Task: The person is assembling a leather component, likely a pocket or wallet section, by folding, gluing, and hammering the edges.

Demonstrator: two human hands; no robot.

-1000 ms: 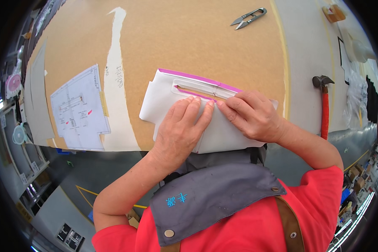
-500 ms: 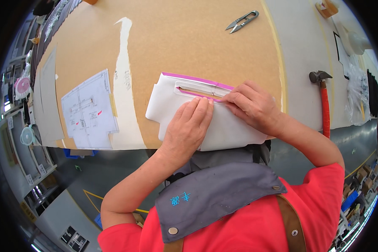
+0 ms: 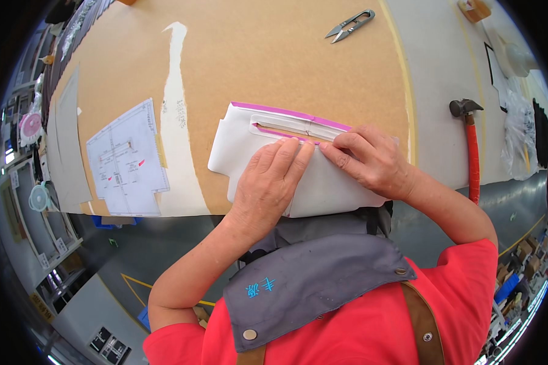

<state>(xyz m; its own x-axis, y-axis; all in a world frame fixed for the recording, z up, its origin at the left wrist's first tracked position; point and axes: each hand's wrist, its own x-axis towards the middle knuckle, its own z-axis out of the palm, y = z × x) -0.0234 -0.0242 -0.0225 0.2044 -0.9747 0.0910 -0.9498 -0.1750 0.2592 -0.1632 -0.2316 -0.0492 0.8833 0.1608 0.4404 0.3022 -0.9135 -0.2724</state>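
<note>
A white sheet-material panel (image 3: 222,146) with a notched left side lies at the table's front edge. Magenta strips (image 3: 268,107) run along its far edge and along the near side of a long narrow slot (image 3: 280,129). Brown table shows through the slot. My left hand (image 3: 268,176) lies on the panel with fingers stretched out, their tips at the slot's near edge. Beside them, my right hand (image 3: 374,159) is closed, thumb and fingers pinching the panel at the slot's right end. Those fingers hide that end of the slot.
Thread snips (image 3: 351,26) lie at the far side of the brown-covered table (image 3: 274,55). A hammer (image 3: 470,146) with a red handle rests on the right. Left of the panel is a printed drawing sheet (image 3: 128,161). Crumpled clear plastic (image 3: 519,137) sits at the far right.
My right hand has shifted slightly right, and its fingers now press down nearer the slot's edge. Left fingertips have moved a little along that edge. The panel looks nearly unmoved.
</note>
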